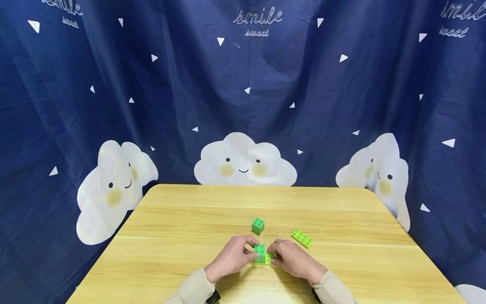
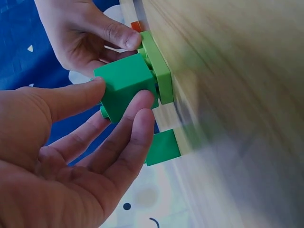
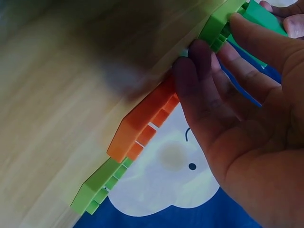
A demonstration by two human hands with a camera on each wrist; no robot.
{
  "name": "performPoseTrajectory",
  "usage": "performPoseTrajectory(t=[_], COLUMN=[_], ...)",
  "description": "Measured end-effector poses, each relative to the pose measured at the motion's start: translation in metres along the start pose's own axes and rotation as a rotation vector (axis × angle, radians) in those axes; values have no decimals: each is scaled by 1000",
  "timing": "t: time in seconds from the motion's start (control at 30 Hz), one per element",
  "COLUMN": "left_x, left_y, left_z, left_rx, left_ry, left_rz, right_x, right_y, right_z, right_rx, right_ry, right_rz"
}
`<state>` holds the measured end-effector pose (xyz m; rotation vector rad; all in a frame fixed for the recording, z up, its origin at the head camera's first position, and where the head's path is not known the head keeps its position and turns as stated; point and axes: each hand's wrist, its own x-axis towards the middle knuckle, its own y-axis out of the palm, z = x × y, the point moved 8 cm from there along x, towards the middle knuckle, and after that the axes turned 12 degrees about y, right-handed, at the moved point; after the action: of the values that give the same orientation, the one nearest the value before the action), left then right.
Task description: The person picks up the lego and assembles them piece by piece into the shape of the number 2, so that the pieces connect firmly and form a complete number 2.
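My left hand point(image 1: 234, 256) pinches a green building brick point(image 2: 126, 83) between its thumb and fingers. This brick sits over one end of a lime-green flat brick point(image 2: 159, 71), studs facing up in the head view; whether the two are fully joined I cannot tell. At the other end, my right hand point(image 1: 294, 258) holds the lime flat brick between thumb and fingers, partly covering it. Another green brick point(image 1: 258, 226) stands just beyond the hands, apart from them.
A second lime flat brick point(image 1: 301, 238) lies on the wooden table point(image 1: 182, 236) beyond the right hand. An orange flat brick point(image 3: 142, 118) shows near the right hand in the right wrist view; I do not see it in the head view. A blue curtain point(image 1: 243, 105) hangs behind.
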<state>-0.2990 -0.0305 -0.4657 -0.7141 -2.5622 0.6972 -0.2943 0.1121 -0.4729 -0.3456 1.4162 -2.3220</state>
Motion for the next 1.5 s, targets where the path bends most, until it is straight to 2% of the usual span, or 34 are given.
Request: performPoseTrajectory(t=[0.2, 0.4, 0.57, 0.7, 0.93, 1.2, 1.5], left_x=[-1, -1, 0, 0, -1, 0, -1], left_y=[3, 0, -3, -3, -2, -1, 0], left_z=[2, 4, 3, 3, 6, 8, 10], left_rx=[-32, -33, -42, -64, -68, -108, -92], left_ry=[-15, -28, -15, -8, -18, 0, -16], left_rz=[1, 14, 14, 10, 6, 2, 1], right_x=[-2, -1, 0, 0, 2, 3, 3], right_y=[-3, -13, -16, -14, -8, -5, -5], right_z=[1, 1, 8, 10, 6, 4, 6], right_rx=[29, 161, 252, 266, 287, 330, 347], right_ry=[9, 17, -31, -53, -14, 9, 15], right_rz=[9, 27, 17, 2, 20, 42, 45])
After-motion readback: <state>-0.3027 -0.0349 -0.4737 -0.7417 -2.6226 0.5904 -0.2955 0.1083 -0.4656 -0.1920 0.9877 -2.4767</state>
